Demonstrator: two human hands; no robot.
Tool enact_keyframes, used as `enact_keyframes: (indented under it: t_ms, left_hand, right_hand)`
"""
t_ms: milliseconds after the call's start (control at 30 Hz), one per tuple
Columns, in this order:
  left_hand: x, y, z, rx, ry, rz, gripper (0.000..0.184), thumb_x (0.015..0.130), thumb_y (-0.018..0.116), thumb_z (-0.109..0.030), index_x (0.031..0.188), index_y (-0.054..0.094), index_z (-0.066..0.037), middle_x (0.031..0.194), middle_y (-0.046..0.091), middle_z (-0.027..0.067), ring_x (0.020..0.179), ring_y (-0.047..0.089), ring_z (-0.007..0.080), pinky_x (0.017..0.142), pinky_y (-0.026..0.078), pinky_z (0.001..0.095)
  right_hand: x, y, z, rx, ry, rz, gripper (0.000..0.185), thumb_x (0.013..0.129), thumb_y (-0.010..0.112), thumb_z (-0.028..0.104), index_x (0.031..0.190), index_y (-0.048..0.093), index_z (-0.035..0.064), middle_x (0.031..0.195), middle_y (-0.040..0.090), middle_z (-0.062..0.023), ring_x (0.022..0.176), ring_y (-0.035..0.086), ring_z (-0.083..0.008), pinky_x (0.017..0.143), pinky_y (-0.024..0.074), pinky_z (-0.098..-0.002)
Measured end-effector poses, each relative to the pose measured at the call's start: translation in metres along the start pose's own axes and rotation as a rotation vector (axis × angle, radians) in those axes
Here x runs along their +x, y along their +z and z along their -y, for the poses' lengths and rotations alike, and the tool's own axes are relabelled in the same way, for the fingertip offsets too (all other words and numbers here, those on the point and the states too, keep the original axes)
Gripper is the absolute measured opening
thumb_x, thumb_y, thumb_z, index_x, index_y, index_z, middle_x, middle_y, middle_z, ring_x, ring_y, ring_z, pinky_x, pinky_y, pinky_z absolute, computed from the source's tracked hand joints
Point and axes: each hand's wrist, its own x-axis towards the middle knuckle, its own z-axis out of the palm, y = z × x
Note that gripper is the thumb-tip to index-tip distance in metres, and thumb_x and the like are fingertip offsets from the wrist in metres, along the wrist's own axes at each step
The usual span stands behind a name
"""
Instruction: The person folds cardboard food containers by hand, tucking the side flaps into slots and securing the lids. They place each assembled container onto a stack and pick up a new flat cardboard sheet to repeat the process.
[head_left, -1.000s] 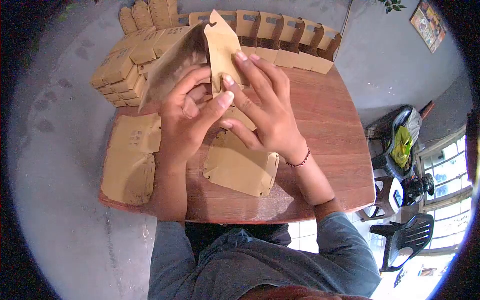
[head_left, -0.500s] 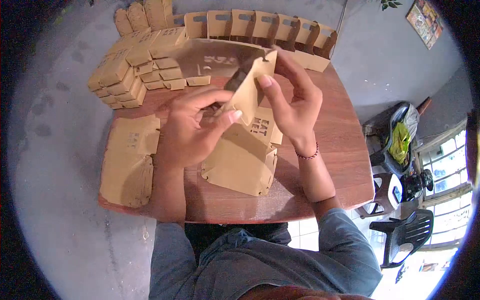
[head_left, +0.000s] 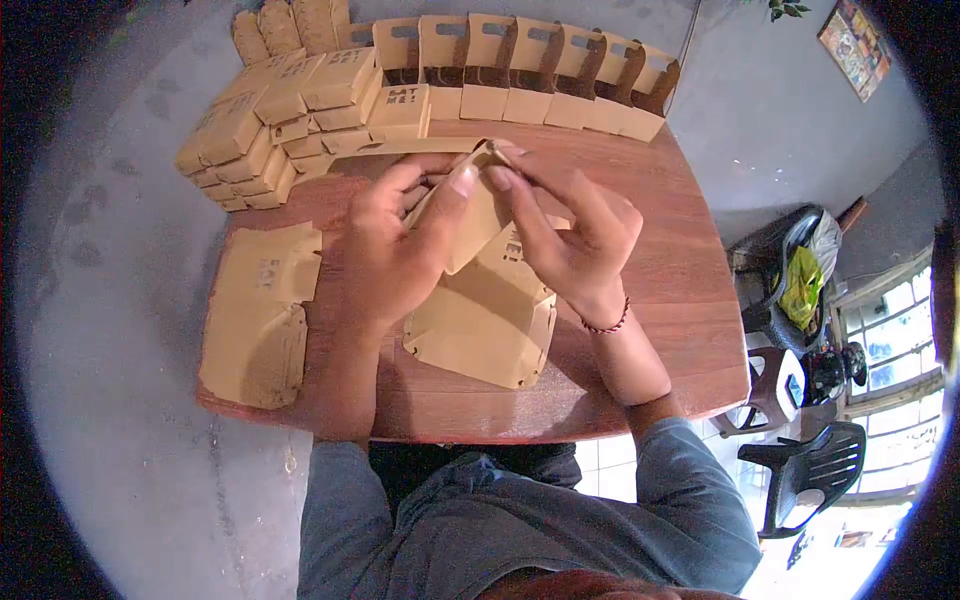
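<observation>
A partly folded brown cardboard box (head_left: 472, 235) is held up between my two hands over the table. My left hand (head_left: 405, 235) grips its left side, thumb pressed near the top corner. Close beside it, my right hand (head_left: 575, 235) pinches the same corner between thumb and fingers. The far side of this box is mostly hidden behind my hands. Below lies a flat cardboard box blank (head_left: 480, 325) with dark "EAT ME!" lettering, partly covered by the held box. More flat blanks (head_left: 255, 330) rest left of my left forearm.
Folded boxes (head_left: 235, 130) are stacked at the table's back left. Along the back edge runs a row of open cardboard carriers (head_left: 490, 60) with handle slots. The wooden table (head_left: 680, 290) has a rounded edge. Chairs (head_left: 815, 470) stand on the right.
The held box has turned, and its lettered panel no longer stands up behind my hands. My fingers have come together at one corner, uncovering an "EAT ME!" box at the back.
</observation>
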Motion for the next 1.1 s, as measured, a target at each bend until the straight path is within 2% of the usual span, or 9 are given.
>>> enact_keyframes:
  t_ms: [267,300,400,467,500,567,667,1000,1100]
  left_hand:
    - [0.003,-0.003,0.005,0.121,0.212,-0.044,0.016,0.094,0.058,-0.015,0.093,0.059,0.001,0.074,0.06,0.002,0.068,0.054,0.0059,0.061,0.045,0.0245]
    - [0.002,-0.004,0.004,0.12,0.211,-0.047,0.016,0.094,0.058,-0.015,0.093,0.059,0.001,0.074,0.06,0.002,0.068,0.054,0.0059,0.061,0.045,0.0245]
    - [0.001,-0.008,0.004,0.162,0.173,0.017,0.019,0.095,0.055,-0.017,0.09,0.057,0.001,0.073,0.058,0.0033,0.066,0.052,0.0076,0.061,0.043,0.0264]
    - [0.002,-0.008,0.008,0.168,0.188,0.074,0.022,0.095,0.053,-0.019,0.09,0.056,0.002,0.076,0.058,0.0094,0.067,0.056,0.016,0.063,0.043,0.0309]
    - [0.002,-0.008,0.009,0.168,0.186,0.074,0.022,0.095,0.053,-0.019,0.09,0.056,0.002,0.076,0.058,0.0094,0.067,0.056,0.016,0.063,0.043,0.0309]
    - [0.003,-0.007,0.009,0.279,0.302,0.091,0.02,0.094,0.051,-0.017,0.09,0.056,0.002,0.079,0.059,0.0161,0.072,0.058,0.0279,0.067,0.044,0.0369]
    - [0.0,-0.005,0.004,0.38,0.251,0.105,0.018,0.094,0.05,-0.015,0.09,0.055,0.002,0.081,0.059,0.0198,0.076,0.058,0.0354,0.07,0.044,0.041]
    - [-0.002,-0.004,0.002,0.362,0.214,0.126,0.019,0.092,0.052,-0.016,0.087,0.054,0.003,0.078,0.06,0.0197,0.071,0.059,0.0348,0.064,0.045,0.0411]
    - [-0.002,-0.002,0.005,0.325,0.208,0.093,0.017,0.091,0.055,-0.015,0.087,0.055,0.002,0.074,0.06,0.0168,0.064,0.06,0.0269,0.06,0.045,0.0376]
  right_hand:
    - [0.007,-0.004,-0.004,0.08,-0.093,0.148,0.017,0.074,0.076,0.0,0.091,0.073,0.0004,0.094,0.072,-0.0143,0.082,0.071,-0.0236,0.07,0.0572,-0.031]
    - [0.008,-0.007,-0.003,0.1,-0.062,0.202,0.018,0.073,0.076,-0.003,0.091,0.073,-0.0004,0.095,0.071,-0.0141,0.087,0.071,-0.0222,0.073,0.0564,-0.0299]
    - [0.011,-0.014,0.002,0.104,-0.046,0.259,0.017,0.071,0.077,-0.003,0.087,0.074,0.0004,0.091,0.069,-0.0123,0.083,0.069,-0.0218,0.069,0.0552,-0.03]
    - [0.01,-0.018,-0.004,0.098,-0.071,0.293,0.016,0.07,0.077,-0.002,0.086,0.074,0.0008,0.09,0.068,-0.0115,0.082,0.068,-0.0214,0.068,0.0548,-0.03]
    - [0.01,-0.02,-0.007,0.091,-0.096,0.325,0.015,0.07,0.078,-0.001,0.084,0.074,0.0013,0.088,0.067,-0.0108,0.081,0.068,-0.021,0.067,0.0543,-0.03]
    - [0.012,-0.023,-0.005,0.107,-0.096,0.334,0.014,0.071,0.078,0.002,0.084,0.073,0.0033,0.086,0.066,-0.0097,0.077,0.067,-0.0223,0.065,0.0542,-0.0314]
    - [0.012,-0.026,-0.007,0.118,-0.101,0.359,0.013,0.073,0.078,0.006,0.084,0.072,0.0054,0.084,0.065,-0.0082,0.074,0.066,-0.0234,0.063,0.054,-0.0329]
    - [0.012,-0.031,-0.005,0.104,-0.055,0.426,0.01,0.075,0.077,0.01,0.082,0.072,0.0043,0.084,0.065,-0.009,0.073,0.066,-0.0251,0.064,0.0534,-0.0327]
    - [0.013,-0.026,-0.01,0.145,0.046,0.372,0.015,0.075,0.079,0.013,0.084,0.071,0.004,0.083,0.066,-0.0086,0.072,0.066,-0.0222,0.066,0.0522,-0.0308]
